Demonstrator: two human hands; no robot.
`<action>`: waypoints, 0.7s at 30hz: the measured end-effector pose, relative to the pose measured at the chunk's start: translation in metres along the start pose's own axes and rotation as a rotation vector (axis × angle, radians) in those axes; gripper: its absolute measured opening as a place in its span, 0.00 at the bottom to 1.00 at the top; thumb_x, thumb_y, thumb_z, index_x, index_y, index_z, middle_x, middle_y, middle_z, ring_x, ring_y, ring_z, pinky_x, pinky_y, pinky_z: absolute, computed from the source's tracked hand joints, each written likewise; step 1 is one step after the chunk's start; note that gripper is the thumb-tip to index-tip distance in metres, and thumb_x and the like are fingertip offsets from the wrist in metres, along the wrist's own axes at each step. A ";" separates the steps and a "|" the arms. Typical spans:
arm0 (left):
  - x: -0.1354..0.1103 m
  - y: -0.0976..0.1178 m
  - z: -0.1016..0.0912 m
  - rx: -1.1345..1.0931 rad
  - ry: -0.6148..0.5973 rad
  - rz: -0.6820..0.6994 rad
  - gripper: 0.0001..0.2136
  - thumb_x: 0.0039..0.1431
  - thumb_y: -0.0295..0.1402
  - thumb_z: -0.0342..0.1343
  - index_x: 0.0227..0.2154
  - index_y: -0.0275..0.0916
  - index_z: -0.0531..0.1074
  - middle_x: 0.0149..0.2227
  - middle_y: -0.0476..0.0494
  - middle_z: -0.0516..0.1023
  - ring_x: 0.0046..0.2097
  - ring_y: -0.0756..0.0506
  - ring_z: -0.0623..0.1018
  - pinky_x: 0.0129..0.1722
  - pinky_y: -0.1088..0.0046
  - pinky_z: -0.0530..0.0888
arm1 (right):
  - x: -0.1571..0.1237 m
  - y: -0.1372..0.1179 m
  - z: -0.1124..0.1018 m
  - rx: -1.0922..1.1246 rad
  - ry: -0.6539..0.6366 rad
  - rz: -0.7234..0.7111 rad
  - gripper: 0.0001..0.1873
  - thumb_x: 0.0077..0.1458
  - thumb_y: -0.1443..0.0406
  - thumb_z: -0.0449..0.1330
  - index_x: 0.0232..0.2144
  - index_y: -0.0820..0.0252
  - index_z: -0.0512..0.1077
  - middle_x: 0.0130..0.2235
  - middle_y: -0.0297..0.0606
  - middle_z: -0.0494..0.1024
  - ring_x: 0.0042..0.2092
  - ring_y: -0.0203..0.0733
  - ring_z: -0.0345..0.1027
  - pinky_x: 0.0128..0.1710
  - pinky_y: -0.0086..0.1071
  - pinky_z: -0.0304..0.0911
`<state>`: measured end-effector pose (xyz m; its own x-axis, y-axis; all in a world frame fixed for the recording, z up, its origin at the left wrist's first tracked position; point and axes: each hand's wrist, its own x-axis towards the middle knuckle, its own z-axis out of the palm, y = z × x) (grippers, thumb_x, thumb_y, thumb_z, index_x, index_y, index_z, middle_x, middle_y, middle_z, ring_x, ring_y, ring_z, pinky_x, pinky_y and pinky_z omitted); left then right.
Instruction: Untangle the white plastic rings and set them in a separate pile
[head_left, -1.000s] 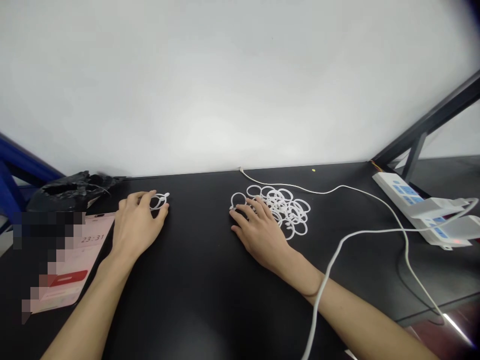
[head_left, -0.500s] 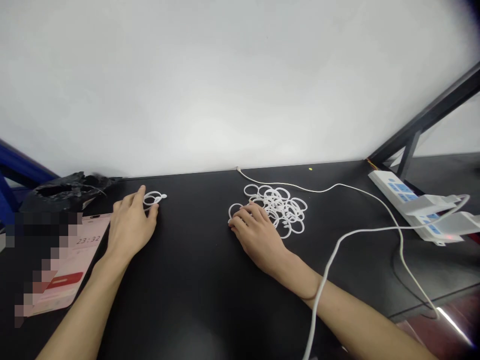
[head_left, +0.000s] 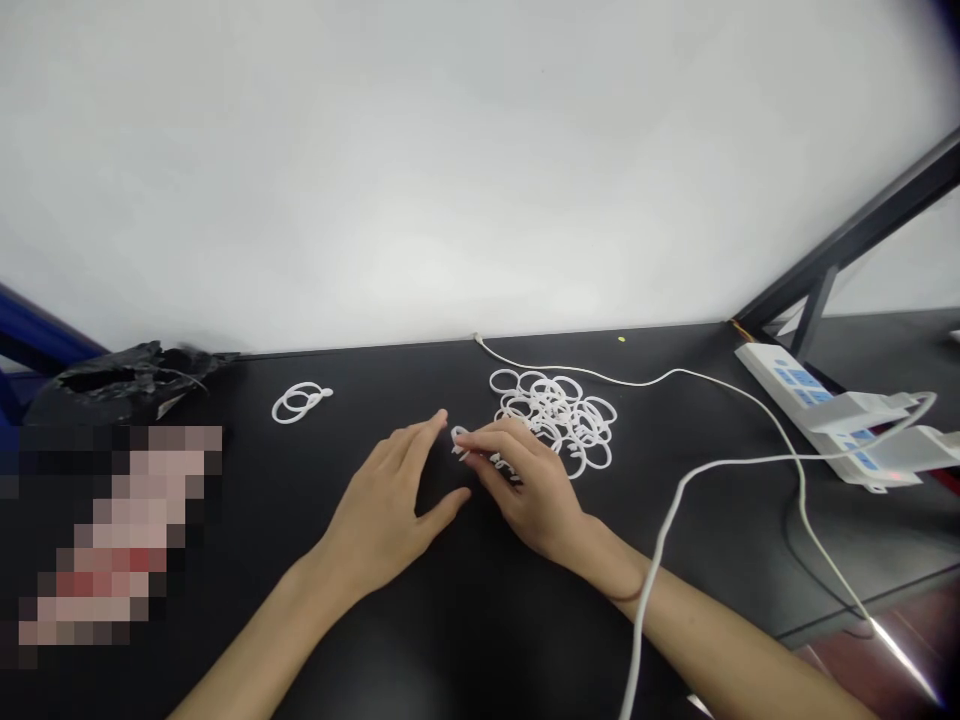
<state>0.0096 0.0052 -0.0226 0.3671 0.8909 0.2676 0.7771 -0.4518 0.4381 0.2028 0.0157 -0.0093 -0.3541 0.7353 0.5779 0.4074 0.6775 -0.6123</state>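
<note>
A white ring point(head_left: 459, 437) is pinched between the thumb and fingers of my right hand point(head_left: 536, 485), at the left side of a loose pile of similar white rings point(head_left: 555, 405). Part of the held ring is hidden by my fingers, and some small white parts point(head_left: 504, 463) show beneath them. Facing it from the left is my left hand point(head_left: 382, 505), open, thumb and fingers spread apart and nothing between them. Farther left, two overlapping white rings point(head_left: 296, 402), one with a small tab, lie on the black table point(head_left: 420, 640).
A white cable point(head_left: 675, 490) arcs over my right forearm. The power strip point(head_left: 810, 415) with plugged-in adapters lies at the right, and a thin cord point(head_left: 637, 383) runs behind the pile. Crumpled black plastic point(head_left: 127, 380) and a blurred-out object point(head_left: 135, 530) are at the left.
My left hand has moved right, away from the two rings, toward my right hand. My right hand has lifted a ring from the pile's left side.
</note>
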 end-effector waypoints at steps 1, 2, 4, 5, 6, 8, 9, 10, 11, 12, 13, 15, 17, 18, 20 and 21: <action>-0.001 0.002 0.002 -0.012 0.001 0.004 0.30 0.63 0.44 0.53 0.64 0.42 0.52 0.59 0.39 0.69 0.58 0.39 0.70 0.56 0.56 0.70 | -0.001 -0.001 0.001 0.050 0.012 0.016 0.10 0.63 0.72 0.56 0.46 0.58 0.71 0.39 0.39 0.76 0.39 0.36 0.70 0.40 0.31 0.69; -0.001 0.004 0.003 -0.026 0.006 0.011 0.29 0.63 0.44 0.53 0.63 0.41 0.53 0.58 0.39 0.70 0.58 0.39 0.71 0.56 0.56 0.70 | -0.001 -0.002 0.002 0.092 0.025 0.032 0.10 0.62 0.72 0.57 0.45 0.58 0.72 0.39 0.38 0.76 0.39 0.35 0.71 0.39 0.30 0.69; -0.001 0.006 0.003 -0.064 0.018 0.035 0.26 0.64 0.43 0.52 0.61 0.40 0.56 0.56 0.39 0.72 0.56 0.39 0.72 0.55 0.56 0.71 | -0.002 -0.003 0.003 0.139 0.052 0.057 0.09 0.61 0.72 0.59 0.43 0.57 0.73 0.39 0.37 0.76 0.38 0.34 0.72 0.38 0.28 0.70; -0.001 0.006 0.003 -0.087 0.021 0.052 0.25 0.64 0.42 0.52 0.60 0.40 0.58 0.55 0.39 0.73 0.55 0.40 0.72 0.54 0.57 0.71 | -0.002 -0.003 0.004 0.150 0.061 0.068 0.08 0.60 0.72 0.60 0.42 0.57 0.73 0.38 0.36 0.77 0.38 0.34 0.72 0.37 0.27 0.70; -0.001 0.007 0.002 -0.111 0.019 0.069 0.23 0.64 0.41 0.52 0.59 0.39 0.59 0.54 0.39 0.74 0.54 0.40 0.72 0.54 0.57 0.72 | -0.003 -0.004 0.005 0.159 0.065 0.079 0.07 0.60 0.71 0.61 0.41 0.57 0.72 0.38 0.35 0.77 0.38 0.34 0.72 0.38 0.27 0.70; -0.001 0.009 0.001 -0.155 0.007 0.103 0.20 0.65 0.39 0.52 0.57 0.39 0.61 0.52 0.40 0.75 0.53 0.41 0.73 0.52 0.59 0.73 | -0.003 -0.004 0.005 0.169 0.063 0.099 0.06 0.59 0.71 0.61 0.39 0.56 0.72 0.36 0.34 0.77 0.38 0.34 0.73 0.38 0.27 0.70; -0.001 0.010 0.001 -0.171 -0.001 0.116 0.19 0.65 0.38 0.52 0.56 0.39 0.62 0.51 0.40 0.75 0.52 0.41 0.73 0.51 0.59 0.73 | -0.003 -0.004 0.005 0.170 0.057 0.102 0.06 0.59 0.71 0.61 0.38 0.56 0.72 0.36 0.34 0.77 0.38 0.34 0.73 0.38 0.28 0.70; -0.001 0.010 0.001 -0.182 -0.007 0.125 0.18 0.65 0.37 0.52 0.56 0.39 0.63 0.51 0.41 0.75 0.51 0.42 0.74 0.51 0.60 0.74 | -0.003 -0.004 0.005 0.167 0.052 0.103 0.05 0.59 0.71 0.61 0.37 0.56 0.72 0.36 0.34 0.77 0.38 0.34 0.73 0.38 0.28 0.69; -0.001 0.011 0.001 -0.187 -0.010 0.131 0.18 0.65 0.36 0.52 0.55 0.38 0.63 0.50 0.41 0.75 0.51 0.42 0.74 0.51 0.60 0.74 | -0.003 -0.004 0.005 0.159 0.049 0.101 0.05 0.59 0.71 0.61 0.37 0.56 0.72 0.35 0.34 0.77 0.37 0.34 0.73 0.38 0.28 0.69; -0.001 0.011 0.001 -0.188 -0.009 0.137 0.18 0.65 0.35 0.51 0.56 0.38 0.62 0.50 0.40 0.75 0.51 0.42 0.74 0.51 0.60 0.74 | -0.003 -0.004 0.005 0.149 0.047 0.100 0.05 0.59 0.71 0.61 0.37 0.56 0.72 0.35 0.34 0.76 0.37 0.34 0.72 0.38 0.28 0.69; -0.001 0.011 0.000 -0.184 -0.006 0.138 0.18 0.65 0.34 0.51 0.56 0.38 0.62 0.51 0.40 0.75 0.51 0.42 0.74 0.52 0.59 0.73 | -0.004 -0.004 0.005 0.139 0.042 0.100 0.05 0.59 0.70 0.61 0.37 0.56 0.71 0.35 0.34 0.76 0.37 0.34 0.72 0.38 0.29 0.69; -0.001 0.011 0.000 -0.172 -0.001 0.132 0.20 0.63 0.32 0.52 0.57 0.37 0.61 0.51 0.39 0.74 0.52 0.42 0.73 0.52 0.59 0.73 | -0.005 -0.003 0.006 0.125 0.035 0.104 0.04 0.60 0.70 0.61 0.37 0.55 0.70 0.35 0.33 0.76 0.37 0.35 0.72 0.38 0.30 0.70; 0.000 0.012 -0.001 -0.159 0.004 0.125 0.22 0.61 0.30 0.52 0.58 0.35 0.60 0.51 0.39 0.74 0.52 0.41 0.73 0.52 0.59 0.73 | -0.006 -0.002 0.006 0.116 0.024 0.117 0.05 0.60 0.69 0.60 0.38 0.55 0.69 0.36 0.34 0.75 0.36 0.35 0.72 0.37 0.29 0.70; 0.000 0.013 -0.002 -0.154 0.001 0.125 0.22 0.61 0.29 0.52 0.58 0.35 0.61 0.50 0.39 0.74 0.52 0.41 0.72 0.52 0.59 0.73 | -0.007 -0.002 0.006 0.111 0.011 0.121 0.06 0.60 0.68 0.60 0.40 0.55 0.68 0.37 0.34 0.74 0.36 0.34 0.72 0.37 0.29 0.70; 0.000 0.014 -0.004 -0.153 -0.013 0.140 0.23 0.58 0.27 0.52 0.58 0.35 0.61 0.49 0.40 0.74 0.50 0.41 0.72 0.51 0.60 0.73 | -0.007 -0.001 0.005 0.094 -0.033 0.109 0.09 0.60 0.66 0.61 0.43 0.55 0.67 0.38 0.35 0.74 0.36 0.34 0.71 0.36 0.29 0.70; 0.000 0.015 -0.005 -0.154 -0.022 0.152 0.24 0.57 0.26 0.51 0.58 0.36 0.61 0.49 0.41 0.74 0.49 0.42 0.72 0.51 0.60 0.73 | -0.008 -0.001 0.005 0.083 -0.062 0.094 0.11 0.60 0.65 0.61 0.45 0.55 0.67 0.38 0.35 0.73 0.35 0.34 0.71 0.36 0.29 0.70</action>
<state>0.0186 -0.0017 -0.0121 0.4867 0.8120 0.3222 0.6253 -0.5814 0.5205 0.2010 0.0095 -0.0158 -0.3699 0.7938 0.4828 0.3713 0.6026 -0.7064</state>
